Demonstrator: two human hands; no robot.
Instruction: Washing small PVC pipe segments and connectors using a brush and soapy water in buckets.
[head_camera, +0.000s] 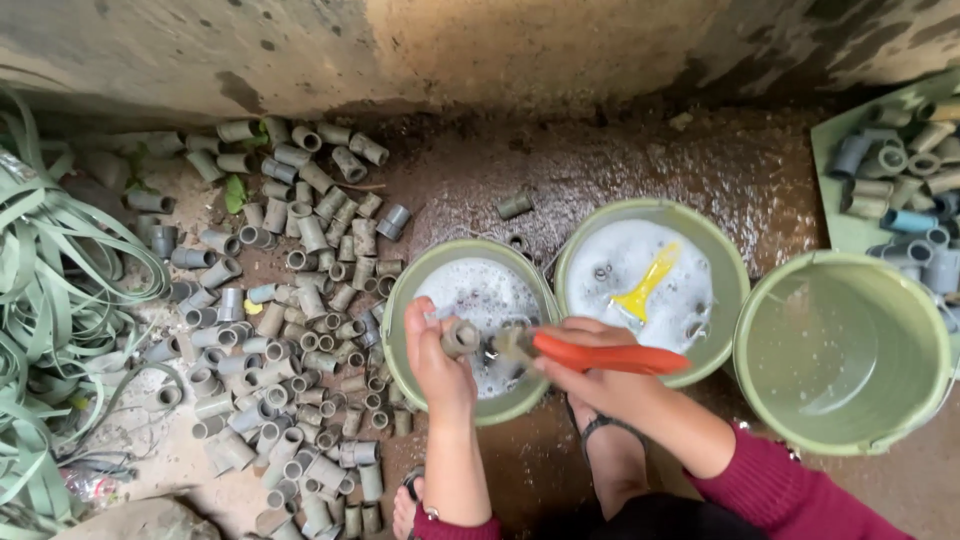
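My left hand (436, 360) grips a short grey pipe fitting (461, 338) over a green bucket (400, 310) of soapy water. My right hand (590, 375) holds an orange-handled brush (600, 355), its bristle end pressed against the fitting. A second green bucket (735, 290) to the right holds foam with a yellow-handled brush (645, 283) lying in it. A third green bucket (925, 340) at the far right holds clearer water. My feet in sandals show below the buckets.
A large heap of muddy grey pipe fittings (300, 300) covers the ground at left. Green strapping bands (50, 300) are piled at the far left. More fittings lie on a green tray (835, 215) at upper right. A concrete wall (450, 50) runs along the top.
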